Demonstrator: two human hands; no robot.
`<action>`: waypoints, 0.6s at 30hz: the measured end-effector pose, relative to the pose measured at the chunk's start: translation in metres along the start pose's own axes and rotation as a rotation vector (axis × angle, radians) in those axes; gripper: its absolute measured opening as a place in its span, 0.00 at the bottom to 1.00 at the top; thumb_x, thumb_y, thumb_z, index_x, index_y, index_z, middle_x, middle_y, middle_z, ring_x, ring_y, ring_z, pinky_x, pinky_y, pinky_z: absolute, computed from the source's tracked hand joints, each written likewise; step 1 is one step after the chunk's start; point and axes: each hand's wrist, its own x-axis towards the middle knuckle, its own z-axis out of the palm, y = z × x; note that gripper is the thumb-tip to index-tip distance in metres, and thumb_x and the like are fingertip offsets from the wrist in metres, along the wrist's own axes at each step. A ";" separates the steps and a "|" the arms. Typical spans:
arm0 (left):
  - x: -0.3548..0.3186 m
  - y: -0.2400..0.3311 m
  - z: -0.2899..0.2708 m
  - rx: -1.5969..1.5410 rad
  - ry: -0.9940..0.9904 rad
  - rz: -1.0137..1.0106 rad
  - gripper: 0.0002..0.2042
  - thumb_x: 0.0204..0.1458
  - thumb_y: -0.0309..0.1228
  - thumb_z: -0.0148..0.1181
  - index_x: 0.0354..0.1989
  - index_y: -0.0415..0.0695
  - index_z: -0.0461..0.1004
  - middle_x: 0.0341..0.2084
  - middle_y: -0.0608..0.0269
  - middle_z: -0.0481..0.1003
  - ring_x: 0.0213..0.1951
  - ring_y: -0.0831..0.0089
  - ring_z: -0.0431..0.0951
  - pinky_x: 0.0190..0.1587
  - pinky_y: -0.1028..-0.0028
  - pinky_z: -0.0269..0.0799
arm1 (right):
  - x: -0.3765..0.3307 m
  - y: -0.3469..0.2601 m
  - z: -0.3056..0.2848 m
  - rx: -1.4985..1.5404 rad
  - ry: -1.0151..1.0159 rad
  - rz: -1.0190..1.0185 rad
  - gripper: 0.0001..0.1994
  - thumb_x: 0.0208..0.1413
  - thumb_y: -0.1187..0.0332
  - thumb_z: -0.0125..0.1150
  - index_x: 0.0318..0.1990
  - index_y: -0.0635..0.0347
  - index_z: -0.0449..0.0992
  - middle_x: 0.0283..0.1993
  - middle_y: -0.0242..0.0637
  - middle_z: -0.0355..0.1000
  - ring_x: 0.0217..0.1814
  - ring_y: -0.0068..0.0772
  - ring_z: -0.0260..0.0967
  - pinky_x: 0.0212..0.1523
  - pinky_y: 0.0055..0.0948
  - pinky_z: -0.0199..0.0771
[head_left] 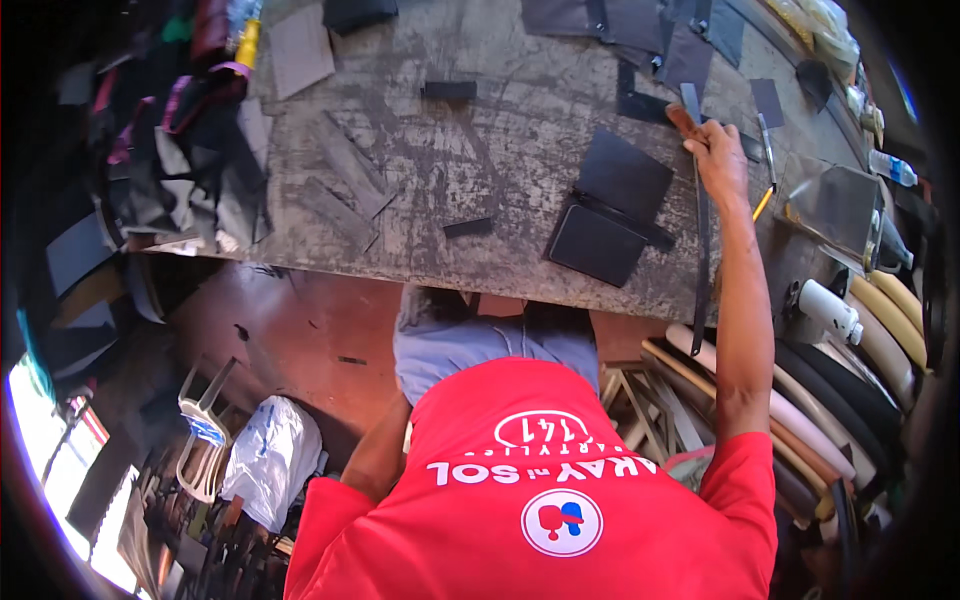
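Right hand [718, 158] is pinching a brown handle [681, 119]
Likely positioning it, needing steady control; left hand hiding, state unclear.

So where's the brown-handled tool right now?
In the head view, the brown-handled tool is held in the right hand, over the upper right of the worn tabletop, near the far end of the long black strip.
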 end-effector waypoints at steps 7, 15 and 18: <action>0.072 -0.009 -0.026 0.012 -0.041 -0.008 0.11 0.60 0.27 0.56 0.48 0.40 0.78 0.35 0.55 0.79 0.35 0.65 0.78 0.38 0.66 0.75 | -0.034 -0.078 -0.062 0.720 0.034 0.269 0.14 0.67 0.62 0.63 0.53 0.60 0.75 0.43 0.33 0.77 0.39 0.23 0.72 0.37 0.28 0.71; 0.096 -0.017 -0.047 0.065 -0.084 -0.016 0.11 0.59 0.27 0.57 0.48 0.40 0.79 0.37 0.53 0.79 0.38 0.61 0.78 0.41 0.63 0.75 | -0.113 -0.178 -0.022 1.521 -0.290 0.352 0.09 0.68 0.72 0.55 0.53 0.60 0.70 0.38 0.35 0.72 0.33 0.23 0.69 0.37 0.27 0.77; 0.102 -0.014 -0.055 0.077 -0.084 0.001 0.11 0.58 0.26 0.57 0.47 0.40 0.79 0.38 0.52 0.78 0.39 0.59 0.78 0.42 0.62 0.75 | -0.147 -0.204 -0.002 1.161 -0.278 0.226 0.12 0.67 0.77 0.53 0.56 0.65 0.71 0.47 0.44 0.75 0.40 0.26 0.75 0.43 0.26 0.79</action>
